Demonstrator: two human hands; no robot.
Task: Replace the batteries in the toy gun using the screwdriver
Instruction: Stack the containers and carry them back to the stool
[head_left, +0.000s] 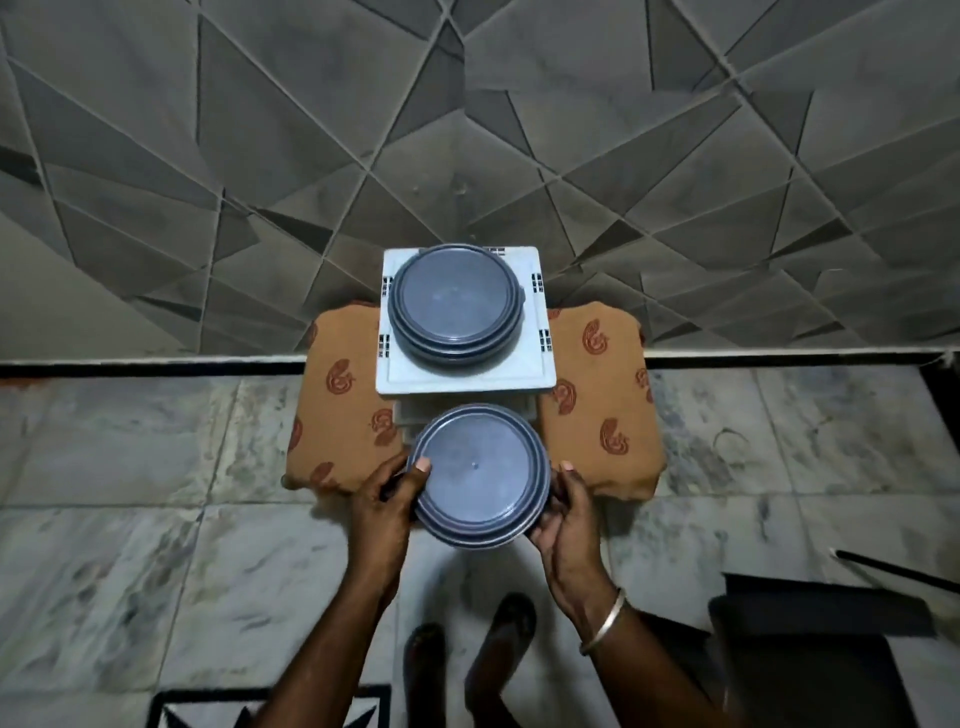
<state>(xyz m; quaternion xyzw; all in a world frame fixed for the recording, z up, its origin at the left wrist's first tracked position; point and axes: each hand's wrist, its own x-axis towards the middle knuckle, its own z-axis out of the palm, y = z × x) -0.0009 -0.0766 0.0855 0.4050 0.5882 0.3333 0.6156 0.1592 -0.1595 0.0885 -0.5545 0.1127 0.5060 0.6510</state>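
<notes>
Both arms reach forward, forearms bare. The left hand (387, 501) grips left rim of container (480, 475), thumb on lid. The right hand (563, 514) curls round right rim, thumb up. Bangle (605, 621) on right wrist.

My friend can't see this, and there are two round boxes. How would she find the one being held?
Find the white square stool against the grey wall, a brown cushion showing at both sides. The far box, round, blue-grey and lidded, sits on it. The held box looks the same but is nearer, off the stool, its rim gripped by the left hand and right hand.
</notes>
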